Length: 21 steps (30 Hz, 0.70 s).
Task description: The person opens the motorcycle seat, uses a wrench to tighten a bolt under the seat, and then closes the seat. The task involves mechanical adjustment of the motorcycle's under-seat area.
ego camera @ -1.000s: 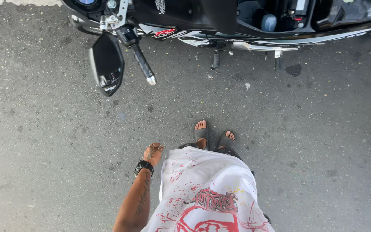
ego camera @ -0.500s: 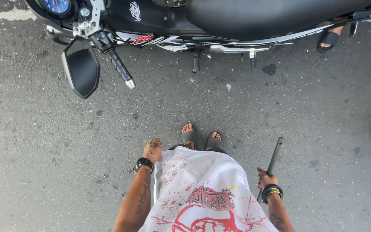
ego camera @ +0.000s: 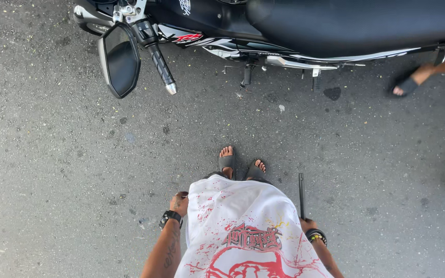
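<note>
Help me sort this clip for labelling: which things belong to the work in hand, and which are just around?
In hand:
right hand, gripping a thin dark rod
left hand, empty at the person's side
motorcycle, parked ahead

Just around:
another person's sandalled foot
dark stain on the asphalt

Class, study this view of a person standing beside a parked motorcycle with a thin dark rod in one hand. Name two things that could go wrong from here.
1. The right hand holds a thin dark rod pointing forward over toes bare in open sandals; dropped, it might strike them.
2. The mirror and handlebar grip jut out toward the person; stepping closer could mean bumping them.
</note>
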Each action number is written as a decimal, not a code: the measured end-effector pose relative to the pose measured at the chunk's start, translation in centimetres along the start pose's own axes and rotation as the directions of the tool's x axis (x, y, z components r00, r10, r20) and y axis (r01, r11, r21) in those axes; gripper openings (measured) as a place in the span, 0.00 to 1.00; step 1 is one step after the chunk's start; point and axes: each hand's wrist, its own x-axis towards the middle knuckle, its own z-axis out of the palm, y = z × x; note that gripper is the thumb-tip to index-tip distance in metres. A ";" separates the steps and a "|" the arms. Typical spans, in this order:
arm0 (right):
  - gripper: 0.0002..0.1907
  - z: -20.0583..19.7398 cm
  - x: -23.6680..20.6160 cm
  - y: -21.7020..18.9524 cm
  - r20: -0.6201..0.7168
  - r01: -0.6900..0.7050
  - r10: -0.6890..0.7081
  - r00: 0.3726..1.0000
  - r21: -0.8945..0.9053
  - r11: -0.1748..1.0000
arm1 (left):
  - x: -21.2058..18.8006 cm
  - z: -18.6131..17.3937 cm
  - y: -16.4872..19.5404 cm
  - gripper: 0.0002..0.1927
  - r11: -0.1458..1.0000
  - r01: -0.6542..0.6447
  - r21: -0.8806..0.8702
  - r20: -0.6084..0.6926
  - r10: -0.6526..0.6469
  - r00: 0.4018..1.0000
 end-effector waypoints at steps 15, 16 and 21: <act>0.21 -0.1 -6.2 -3.8 -0.040 -0.163 0.239 0.970 0.622 0.766 | 6.0 -5.4 5.0 0.17 0.922 -0.348 0.172 0.075 0.340 0.938; 0.21 1.0 -6.7 -2.8 -0.047 -0.160 0.245 0.968 0.638 0.753 | 6.6 -6.0 5.3 0.17 0.931 -0.348 0.108 0.040 0.345 0.938; 0.21 7.0 -7.2 0.8 -0.010 -0.142 0.190 0.982 0.626 0.767 | 6.9 -7.4 5.0 0.14 0.890 -0.423 -0.168 -0.079 0.415 0.906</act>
